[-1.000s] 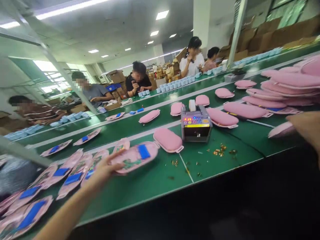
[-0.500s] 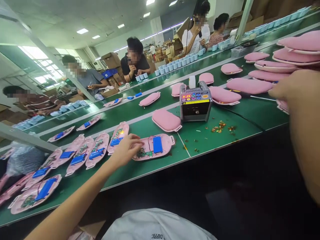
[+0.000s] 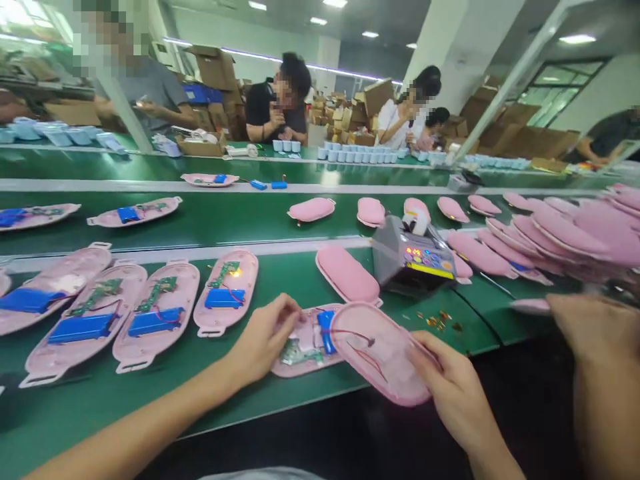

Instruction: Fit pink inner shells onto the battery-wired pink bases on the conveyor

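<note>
My left hand (image 3: 267,340) is at the left end of an open pink shell (image 3: 334,363) on the green table, its fingers bent and closed at the rim. Inside that shell lie a blue battery pack (image 3: 327,331) and a green circuit board (image 3: 303,357). My right hand (image 3: 445,373) grips a pink oval cover (image 3: 383,357) by its right edge, between thumb and fingers. This cover is tilted, its hollow inside with thin red wires facing me, and it overlaps the right part of the shell.
A grey tape dispenser (image 3: 407,260) stands behind, beside a closed pink case (image 3: 347,273). Several open shells (image 3: 155,313) lie to the left. Piled pink cases (image 3: 555,230) are at right, near another person's hand (image 3: 585,327). Copper-coloured scraps (image 3: 440,321) lie before the dispenser.
The view has turned and levelled. A pink cover held in my right hand now hangs over the open shell. My left hand stays at that shell, fingers more bent.
</note>
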Tool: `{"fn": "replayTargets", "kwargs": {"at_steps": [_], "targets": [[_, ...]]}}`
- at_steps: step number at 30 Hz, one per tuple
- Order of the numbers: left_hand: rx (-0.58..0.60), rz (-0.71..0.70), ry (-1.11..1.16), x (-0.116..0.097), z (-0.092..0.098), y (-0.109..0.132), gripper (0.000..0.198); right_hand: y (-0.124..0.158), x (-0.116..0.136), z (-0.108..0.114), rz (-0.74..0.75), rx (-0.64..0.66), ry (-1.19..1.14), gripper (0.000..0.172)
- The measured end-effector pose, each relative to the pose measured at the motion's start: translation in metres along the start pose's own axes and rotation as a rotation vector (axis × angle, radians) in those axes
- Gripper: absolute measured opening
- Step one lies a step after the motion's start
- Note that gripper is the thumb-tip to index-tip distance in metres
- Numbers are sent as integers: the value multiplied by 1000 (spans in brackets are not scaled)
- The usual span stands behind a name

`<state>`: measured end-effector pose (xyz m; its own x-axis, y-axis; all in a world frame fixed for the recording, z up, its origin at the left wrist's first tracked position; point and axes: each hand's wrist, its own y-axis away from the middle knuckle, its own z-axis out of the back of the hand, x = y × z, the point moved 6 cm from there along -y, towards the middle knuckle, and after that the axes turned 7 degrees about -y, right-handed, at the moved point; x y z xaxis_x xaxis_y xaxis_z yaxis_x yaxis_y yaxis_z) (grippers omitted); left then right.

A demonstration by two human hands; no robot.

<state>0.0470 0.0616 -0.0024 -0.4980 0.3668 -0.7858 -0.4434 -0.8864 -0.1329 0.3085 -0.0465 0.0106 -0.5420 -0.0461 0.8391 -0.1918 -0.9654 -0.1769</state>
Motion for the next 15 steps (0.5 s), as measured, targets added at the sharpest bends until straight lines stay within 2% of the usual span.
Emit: {"fn": "replayTargets", "kwargs": {"at_steps": [3, 6, 8, 10, 12, 14, 15], "targets": [[-124, 116, 265, 16, 10, 8, 18, -57, 9, -44, -30, 186, -95, 45], [-312, 135, 295, 30, 26, 13, 14, -101, 36, -70, 83, 353, -2, 44], [-355, 23, 138, 30, 33, 14, 13, -113, 52, -80, 168, 450, 45, 42], [-393, -190, -117, 18, 37, 16, 18, -115, 61, -85, 226, 508, 59, 40], [-489, -368, -346, 6, 37, 20, 19, -113, 64, -86, 242, 520, 40, 38], [-626, -419, -426, -1, 38, 23, 16, -113, 65, -86, 235, 516, -11, 38], [-666, -405, -385, -2, 39, 22, 14, -113, 66, -87, 233, 511, -41, 38]]}}
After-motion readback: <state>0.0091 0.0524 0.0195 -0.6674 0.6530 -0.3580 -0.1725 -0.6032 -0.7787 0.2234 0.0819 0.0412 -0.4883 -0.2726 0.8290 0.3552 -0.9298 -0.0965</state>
